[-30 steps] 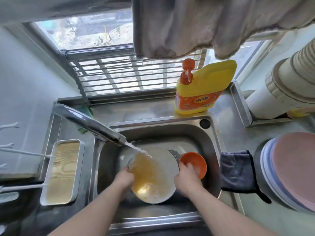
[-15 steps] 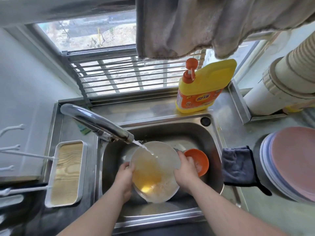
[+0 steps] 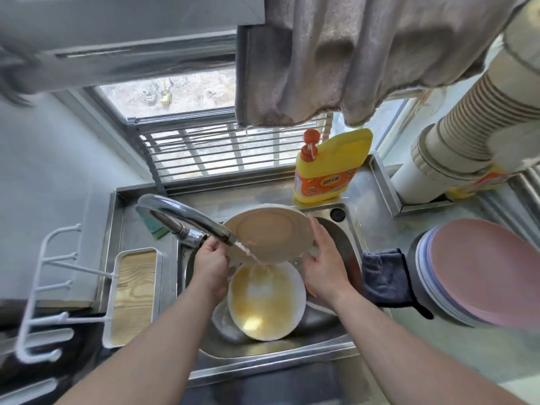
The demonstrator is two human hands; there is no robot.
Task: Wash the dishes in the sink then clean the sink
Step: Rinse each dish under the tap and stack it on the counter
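Observation:
I hold a white plate tilted up on edge above the steel sink, its underside toward me. My left hand grips its left rim just under the faucet. My right hand holds the right rim. Water runs from the spout across the plate's lower edge. Below it, a second white plate stained with yellow grease lies in the basin. The orange bowl is hidden behind my right hand.
A yellow detergent bottle stands behind the sink. A dark cloth lies on the right counter beside stacked pink plates. A white tray with a wooden bottom and a white rack sit left. A towel hangs overhead.
Both hands lifted the top plate out of the basin and tipped it upright under the faucet, uncovering a second greasy plate beneath. The camera view moved back and up.

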